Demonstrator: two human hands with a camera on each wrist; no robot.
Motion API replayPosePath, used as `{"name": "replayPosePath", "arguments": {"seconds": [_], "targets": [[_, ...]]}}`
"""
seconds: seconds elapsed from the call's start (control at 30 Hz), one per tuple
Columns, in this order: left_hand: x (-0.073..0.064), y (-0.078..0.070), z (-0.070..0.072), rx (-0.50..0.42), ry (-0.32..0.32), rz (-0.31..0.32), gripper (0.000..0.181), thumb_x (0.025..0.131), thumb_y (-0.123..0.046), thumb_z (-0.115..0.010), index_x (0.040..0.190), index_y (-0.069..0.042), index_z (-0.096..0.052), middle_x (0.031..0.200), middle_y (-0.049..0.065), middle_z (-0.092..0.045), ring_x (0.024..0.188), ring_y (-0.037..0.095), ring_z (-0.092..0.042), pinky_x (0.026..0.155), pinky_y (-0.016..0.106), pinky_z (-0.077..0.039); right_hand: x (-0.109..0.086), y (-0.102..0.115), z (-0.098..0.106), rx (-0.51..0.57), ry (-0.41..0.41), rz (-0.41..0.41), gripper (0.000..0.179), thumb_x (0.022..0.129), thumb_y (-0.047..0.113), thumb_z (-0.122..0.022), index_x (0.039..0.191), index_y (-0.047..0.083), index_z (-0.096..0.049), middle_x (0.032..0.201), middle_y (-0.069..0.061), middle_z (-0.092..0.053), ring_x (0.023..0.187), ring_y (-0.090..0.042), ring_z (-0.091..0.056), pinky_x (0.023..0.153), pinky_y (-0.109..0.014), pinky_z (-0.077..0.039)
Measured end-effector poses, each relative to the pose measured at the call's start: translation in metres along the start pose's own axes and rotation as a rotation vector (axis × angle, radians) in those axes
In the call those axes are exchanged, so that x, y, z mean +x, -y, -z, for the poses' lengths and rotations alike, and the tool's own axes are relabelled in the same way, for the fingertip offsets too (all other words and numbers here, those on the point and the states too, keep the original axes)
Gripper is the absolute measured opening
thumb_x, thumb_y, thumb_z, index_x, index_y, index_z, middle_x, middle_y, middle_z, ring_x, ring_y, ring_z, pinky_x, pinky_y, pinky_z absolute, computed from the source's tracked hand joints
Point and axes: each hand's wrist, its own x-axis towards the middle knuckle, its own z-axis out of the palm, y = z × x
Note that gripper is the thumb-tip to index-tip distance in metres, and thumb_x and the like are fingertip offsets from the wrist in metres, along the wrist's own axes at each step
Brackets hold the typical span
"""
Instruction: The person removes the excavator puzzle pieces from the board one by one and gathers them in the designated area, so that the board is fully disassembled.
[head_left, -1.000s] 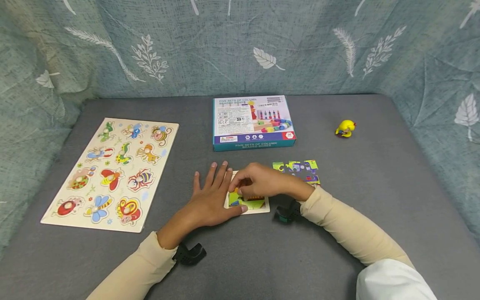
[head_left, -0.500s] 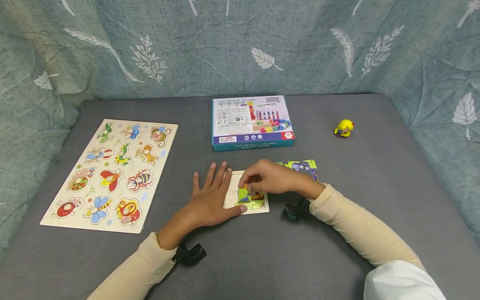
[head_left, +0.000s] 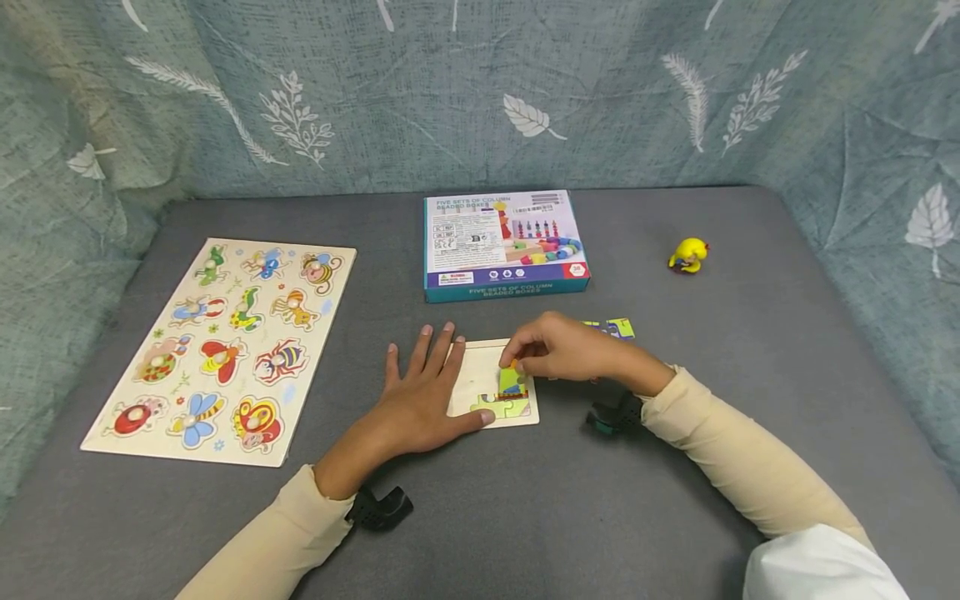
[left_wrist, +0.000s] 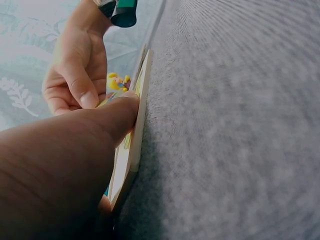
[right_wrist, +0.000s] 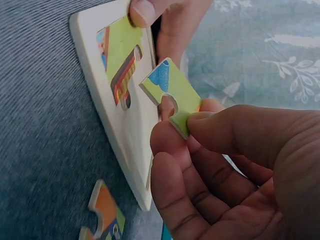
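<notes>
Between thumb and fingers, my right hand (head_left: 562, 348) pinches a green puzzle piece (right_wrist: 175, 90) with a blue patch, held above the puzzle tray (head_left: 474, 367). The tray is a pale wooden board with a raised border. Joined green pieces (head_left: 506, 407) lie along its near edge, and bare wood shows over the rest. My left hand (head_left: 420, 392) lies spread at the tray's left side, its thumb pressing on the near border. In the left wrist view that thumb (left_wrist: 122, 112) rests over the tray's edge.
Loose puzzle pieces (head_left: 621, 328) lie right of the tray, partly hidden by my right hand; an orange one (right_wrist: 106, 210) shows in the right wrist view. A boxed bead toy (head_left: 506, 246) stands behind. An insect peg board (head_left: 225, 350) lies left, a yellow toy duck (head_left: 688, 256) back right.
My right hand has moved right across the tray with the green piece, which has lifted from the tray's left part, baring the wood there. My left hand stays put.
</notes>
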Motion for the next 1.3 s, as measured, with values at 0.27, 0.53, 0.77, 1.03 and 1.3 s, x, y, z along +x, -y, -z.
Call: {"name": "replayPosePath", "arguments": {"seconds": [0.27,0.53,0.77,1.03,1.3], "targets": [[0.001,0.000,-0.001,0.000,0.005,0.006,0.106,0.085,-0.075,-0.049,0.157,-0.008,-0.009,0.162,0.010,0.005,0.146,0.032,0.013,0.106,0.064,0.011,-0.013,-0.006,0.006,0.013,-0.003,0.006,0.015,0.093,-0.001,-0.060,0.101,0.003,-0.073,0.086,-0.001,-0.067,0.065,-0.012,-0.051,0.058,-0.026,-0.043],[0.000,-0.001,0.000,-0.009,0.001,0.000,0.106,0.085,-0.073,-0.051,0.157,-0.007,-0.010,0.162,0.011,0.004,0.146,0.032,0.012,0.106,0.064,0.011,-0.025,-0.008,0.011,0.010,-0.034,0.004,0.017,0.091,-0.004,-0.062,0.101,0.004,-0.074,0.088,0.000,-0.066,0.070,-0.013,-0.054,0.061,-0.026,-0.046],[-0.001,-0.001,-0.001,-0.005,-0.012,-0.005,0.106,0.085,-0.072,-0.052,0.156,-0.006,-0.011,0.162,0.011,0.003,0.146,0.032,0.011,0.106,0.065,0.010,-0.034,-0.010,0.013,0.032,-0.051,-0.014,0.014,0.092,-0.003,-0.063,0.102,0.000,-0.072,0.087,-0.001,-0.066,0.068,-0.013,-0.054,0.058,-0.025,-0.045],[0.000,-0.001,-0.001,-0.002,-0.010,0.000,0.106,0.085,-0.073,-0.052,0.157,-0.007,-0.010,0.162,0.011,0.003,0.146,0.033,0.011,0.106,0.065,0.011,-0.041,-0.012,0.015,0.002,-0.026,-0.020,0.015,0.090,-0.005,-0.064,0.100,0.001,-0.075,0.090,-0.001,-0.068,0.072,-0.014,-0.055,0.061,-0.025,-0.047],[0.000,0.000,-0.001,-0.003,-0.011,-0.002,0.106,0.085,-0.072,-0.052,0.157,-0.007,-0.010,0.162,0.011,0.003,0.146,0.033,0.011,0.106,0.064,0.011,-0.045,-0.012,0.014,-0.020,-0.026,-0.003,0.015,0.089,-0.004,-0.065,0.099,0.002,-0.076,0.092,-0.001,-0.066,0.075,-0.016,-0.053,0.063,-0.025,-0.045]]}}
